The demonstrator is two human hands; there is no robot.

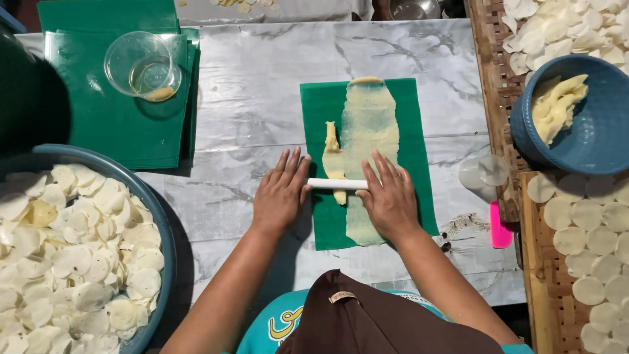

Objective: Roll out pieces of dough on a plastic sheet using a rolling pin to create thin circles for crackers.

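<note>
Landmark is the green sheet (pixel 403 124) lying flat on the marble-patterned table (pixel 262 85); on it a long thin strip of rolled yellow dough (pixel 370 124) runs top to bottom, with a narrower dough scrap (pixel 332 154) just left of it; a white roller (pixel 337 184) lies crosswise over the lower part of both; left hand (pixel 280 195) is flat with fingers spread, palm down at the sheet's left edge, fingertips touching the roller's left end, not wrapped round it; right hand (pixel 391 196) is flat and open on top of the roller's right part and the dough strip, hiding that end of the roller and the dough beneath; neither hand grips, both press with open palms; left of the sheet, a stack of green sheets (pixel 98 111) with a clear plastic cup (pixel 141 65) on it, contents hard to make out; lower left, a large basin of pale round discs (pixel 72 249), cut off by the frame; right of the sheet, a blue bowl (pixel 590 137) holding a dough lump (pixel 557 101), partly cut off; a clear lid-like piece (pixel 483 174) and a pink object (pixel 500 226), kind unclear; woven trays with discs (pixel 590 242) at far right, cropped.
</note>
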